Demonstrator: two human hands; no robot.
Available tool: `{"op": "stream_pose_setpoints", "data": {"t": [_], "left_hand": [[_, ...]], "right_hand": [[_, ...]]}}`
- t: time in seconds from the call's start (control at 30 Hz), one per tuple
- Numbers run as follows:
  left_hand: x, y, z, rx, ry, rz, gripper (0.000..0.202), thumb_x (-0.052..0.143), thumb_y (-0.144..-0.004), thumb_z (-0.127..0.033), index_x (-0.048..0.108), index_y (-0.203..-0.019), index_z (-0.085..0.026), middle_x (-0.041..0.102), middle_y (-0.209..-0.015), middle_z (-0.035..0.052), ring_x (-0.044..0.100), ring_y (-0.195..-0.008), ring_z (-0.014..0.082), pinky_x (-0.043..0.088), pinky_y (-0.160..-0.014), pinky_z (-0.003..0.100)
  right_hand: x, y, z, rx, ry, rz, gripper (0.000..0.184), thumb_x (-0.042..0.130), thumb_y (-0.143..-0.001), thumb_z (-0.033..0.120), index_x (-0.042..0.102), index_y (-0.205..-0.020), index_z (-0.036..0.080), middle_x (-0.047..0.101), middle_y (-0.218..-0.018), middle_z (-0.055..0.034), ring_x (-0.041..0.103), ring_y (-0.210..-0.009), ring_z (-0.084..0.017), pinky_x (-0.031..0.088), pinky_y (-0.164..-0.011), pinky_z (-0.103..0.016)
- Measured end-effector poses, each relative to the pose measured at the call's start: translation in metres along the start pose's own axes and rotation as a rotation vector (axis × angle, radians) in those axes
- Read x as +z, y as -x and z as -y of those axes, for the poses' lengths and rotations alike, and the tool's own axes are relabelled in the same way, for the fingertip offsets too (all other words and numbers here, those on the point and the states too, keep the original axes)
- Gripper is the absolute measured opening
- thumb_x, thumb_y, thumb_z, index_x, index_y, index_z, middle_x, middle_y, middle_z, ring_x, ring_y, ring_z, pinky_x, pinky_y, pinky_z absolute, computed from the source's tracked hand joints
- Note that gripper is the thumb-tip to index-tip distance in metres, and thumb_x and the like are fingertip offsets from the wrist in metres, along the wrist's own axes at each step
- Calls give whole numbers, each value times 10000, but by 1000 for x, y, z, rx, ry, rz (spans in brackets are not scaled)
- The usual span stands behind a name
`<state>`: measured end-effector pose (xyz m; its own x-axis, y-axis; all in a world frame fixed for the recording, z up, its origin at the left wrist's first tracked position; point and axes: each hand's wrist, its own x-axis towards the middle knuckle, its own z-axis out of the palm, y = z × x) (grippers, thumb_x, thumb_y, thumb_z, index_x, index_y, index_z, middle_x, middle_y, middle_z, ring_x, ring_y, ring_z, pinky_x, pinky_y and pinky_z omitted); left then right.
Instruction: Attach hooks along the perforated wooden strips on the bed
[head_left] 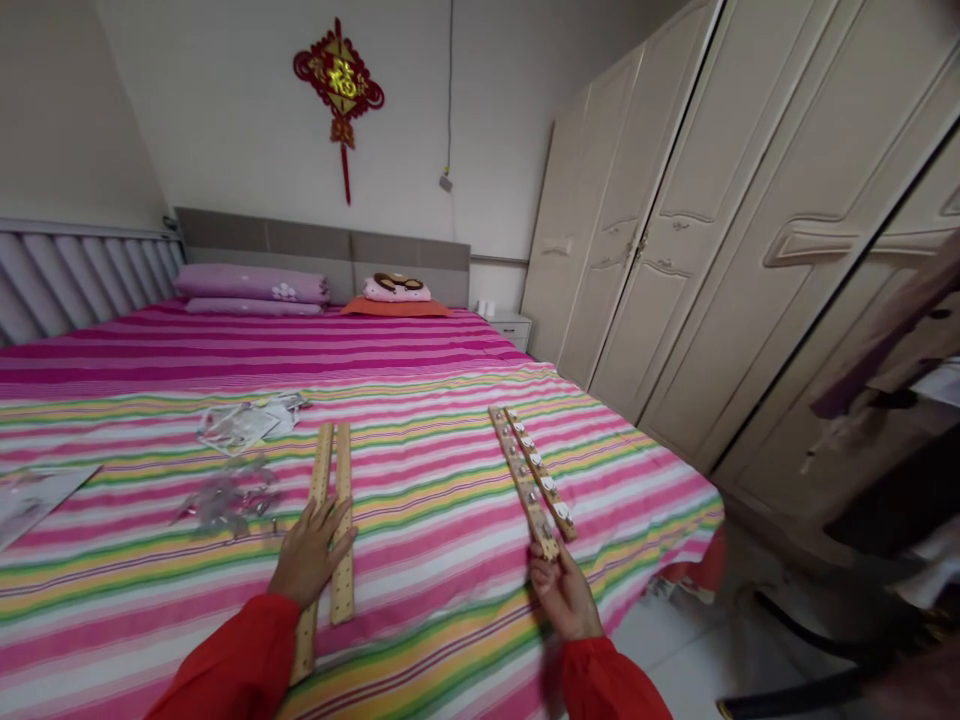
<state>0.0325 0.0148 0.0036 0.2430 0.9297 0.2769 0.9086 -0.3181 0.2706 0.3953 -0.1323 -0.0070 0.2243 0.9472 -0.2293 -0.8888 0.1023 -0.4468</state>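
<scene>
My left hand (313, 545) lies with its fingers stretched across two narrow wooden strips with rows of holes: the left strip (321, 465) and the right strip (343, 580). To the right, my right hand (564, 592) pinches the near end of a wooden strip fitted with metal pieces (519, 470). Close beside it lies a second fitted strip (541, 474), carrying a row of round whitish metal pieces. Small clear plastic packets (229, 495) are piled left of my left hand, their contents too blurred to make out.
More plastic bags (251, 422) and a flat pale packet (37, 495) lie on the striped bedsheet (427, 520). Folded purple bedding (251, 283) rests by the headboard (300, 240). A tall wardrobe (675, 260) stands along the right side, with hanging clothes (892, 350) nearer.
</scene>
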Motion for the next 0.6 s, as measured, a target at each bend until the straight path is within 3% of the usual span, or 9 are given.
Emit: {"op": "stream_pose_setpoints", "data": {"t": [0.23, 0.37, 0.47, 0.53, 0.6], "left_hand": [[-4, -4, 0, -31, 66, 47, 527, 418, -832, -460, 516, -1310, -260, 423, -1441, 37, 235, -1386, 299, 277, -1082, 446], [-20, -5, -5, -142, 236, 129, 542, 402, -834, -498, 526, -1298, -248, 376, -1468, 60, 189, -1398, 323, 194, -1101, 536], [-37, 9, -24, -183, 469, -10, 570, 400, -841, -520, 495, -1320, -226, 355, -1479, 76, 139, -1414, 293, 113, -1131, 525], [-43, 23, -43, -142, 733, -99, 654, 445, -828, -536, 373, -1398, -225, 272, -1517, 75, 160, -1414, 249, 177, -1143, 437], [-42, 35, -61, -168, 1031, -65, 783, 539, -787, -528, 228, -1454, -262, 239, -1529, 81, 229, -1396, 244, 303, -1098, 390]], "right_hand": [[30, 18, -30, 20, 12, 58, 111, 672, -768, 219, 599, -804, 143, 532, -645, 18, 395, -440, -54, 371, -389, -157], [61, 23, -63, 91, 10, 91, 129, 704, -749, 221, 600, -768, 148, 543, -618, 23, 390, -441, -48, 350, -395, -146], [87, 22, -91, 164, 15, 139, 178, 736, -726, 250, 617, -779, 129, 572, -609, 5, 407, -448, -47, 345, -409, -146], [105, 19, -111, 197, 30, 173, 222, 758, -701, 268, 630, -805, 119, 600, -625, -13, 439, -464, -56, 347, -416, -153], [125, 16, -135, 217, 49, 202, 243, 774, -675, 272, 632, -814, 132, 621, -650, -11, 481, -493, -69, 363, -429, -160]]}}
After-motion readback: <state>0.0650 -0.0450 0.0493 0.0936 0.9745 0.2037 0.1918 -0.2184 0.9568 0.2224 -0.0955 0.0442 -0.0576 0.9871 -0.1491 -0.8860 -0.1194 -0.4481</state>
